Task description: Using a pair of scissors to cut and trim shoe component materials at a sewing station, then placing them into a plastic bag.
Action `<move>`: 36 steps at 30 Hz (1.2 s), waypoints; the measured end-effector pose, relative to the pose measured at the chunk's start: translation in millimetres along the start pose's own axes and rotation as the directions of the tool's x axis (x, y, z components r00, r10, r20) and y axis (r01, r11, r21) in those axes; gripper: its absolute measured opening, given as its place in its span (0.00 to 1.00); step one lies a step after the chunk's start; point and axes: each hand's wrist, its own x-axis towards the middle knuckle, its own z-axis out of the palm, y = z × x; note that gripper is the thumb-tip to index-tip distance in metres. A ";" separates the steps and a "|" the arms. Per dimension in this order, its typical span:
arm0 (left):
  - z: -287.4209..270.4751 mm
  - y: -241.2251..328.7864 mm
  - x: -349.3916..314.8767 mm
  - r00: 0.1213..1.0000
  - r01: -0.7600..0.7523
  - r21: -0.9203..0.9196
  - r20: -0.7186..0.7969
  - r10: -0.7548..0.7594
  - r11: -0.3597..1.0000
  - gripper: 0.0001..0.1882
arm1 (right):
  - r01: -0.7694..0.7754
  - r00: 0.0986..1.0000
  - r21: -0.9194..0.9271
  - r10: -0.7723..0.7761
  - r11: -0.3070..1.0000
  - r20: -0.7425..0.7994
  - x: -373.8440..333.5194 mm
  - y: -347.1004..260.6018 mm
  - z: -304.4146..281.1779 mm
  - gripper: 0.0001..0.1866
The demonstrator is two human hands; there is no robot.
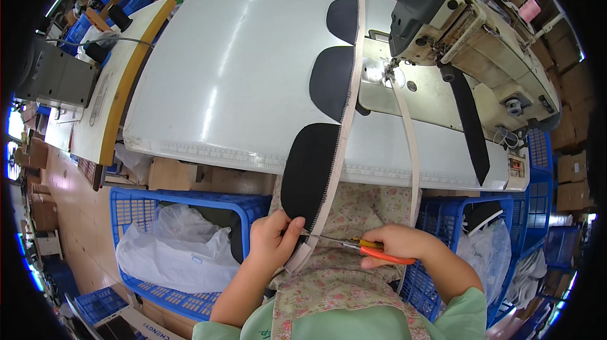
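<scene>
Beyond the table's (240,55) near edge, the left hand (274,236) pinches a black piece (310,166); the right hand (397,244) grips scissors (384,255) pointing leftward across the pale strip's (343,134) long axis.

One head-worn fisheye view — facing down and forward, close over the white tabletop (253,81).

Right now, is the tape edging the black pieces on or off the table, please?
Both: the tape lies across the table, but its lower end extends past the edge.
</scene>
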 end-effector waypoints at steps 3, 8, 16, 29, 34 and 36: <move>0.3 0.6 -0.3 1.000 0.004 -0.018 0.002 -0.004 1.000 0.15 | -0.019 1.000 -0.013 0.019 1.000 0.003 -0.5 -1.7 -1.6 0.33; -0.3 -0.2 -0.1 0.999 0.033 -0.040 0.025 -0.032 0.999 0.16 | -0.018 1.000 -0.030 0.018 0.999 0.002 -2.7 -6.1 -6.5 0.33; 1.6 0.5 0.3 0.999 0.051 -0.071 0.022 -0.049 0.996 0.16 | -0.008 1.000 -0.023 0.008 1.000 -0.004 -4.2 -6.7 -7.8 0.33; 3.2 0.1 -4.7 0.998 0.065 -0.108 -0.004 -0.065 0.992 0.15 | 0.036 0.999 0.012 -0.036 0.999 0.002 -5.1 -5.5 -0.2 0.22; 2.2 -1.8 -7.3 0.999 0.027 -0.117 0.039 -0.022 0.993 0.16 | 0.091 0.985 0.148 -0.111 0.985 0.132 -0.9 1.6 2.6 0.20; 2.2 -1.9 -8.1 0.999 0.010 -0.119 0.034 -0.006 0.993 0.16 | 0.079 0.988 0.140 -0.096 0.987 0.120 -2.0 0.3 3.0 0.20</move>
